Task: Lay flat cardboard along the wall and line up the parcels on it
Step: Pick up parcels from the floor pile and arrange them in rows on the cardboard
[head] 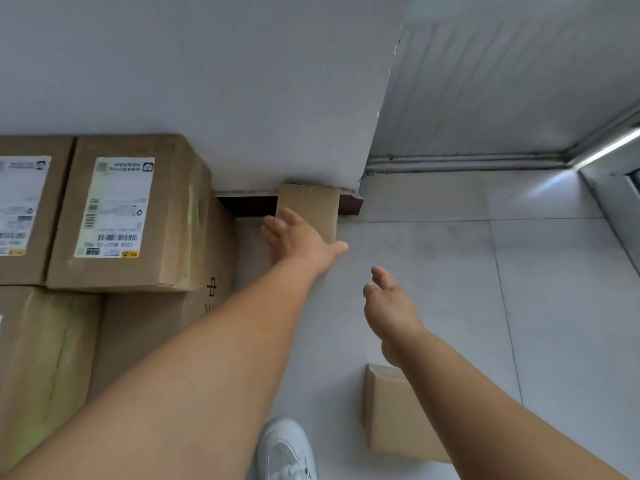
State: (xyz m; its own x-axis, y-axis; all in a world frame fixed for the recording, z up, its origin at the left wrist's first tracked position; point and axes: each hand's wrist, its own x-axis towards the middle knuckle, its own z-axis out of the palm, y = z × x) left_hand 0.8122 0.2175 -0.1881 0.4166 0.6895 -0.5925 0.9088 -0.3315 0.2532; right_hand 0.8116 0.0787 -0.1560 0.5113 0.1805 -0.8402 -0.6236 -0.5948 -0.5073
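1. Parcels are stacked against the white wall (pixel 207 81); the labelled parcel (pixel 128 213) sits on top, its printed sticker facing up, with a second labelled box (pixel 24 209) touching it on the side away from the wall's corner.
2. Under the labelled parcel lie two more brown boxes, one taped (pixel 41 368) and one with printed marks on its side (pixel 207 271).
3. Beside the labelled parcel, toward the corner, a small brown parcel (pixel 311 209) stands at the foot of the wall, covering part of the dark skirting (pixel 246 206).
4. Left hand (pixel 294 237) reaches past the labelled parcel with fingers straight and spread, thumb out; the fingertips overlap the small brown parcel's near face, though real contact cannot be told.
5. Right hand (pixel 388 306) hovers over the pale floor tiles (pixel 519 289), farther from the labelled parcel, fingers relaxed and loosely apart, holding nothing.
6. Another small cardboard box (pixel 391 410) lies on the tiles below the right forearm, well apart from the labelled parcel.
7. White shoe (pixel 287 452) shows at the bottom edge.
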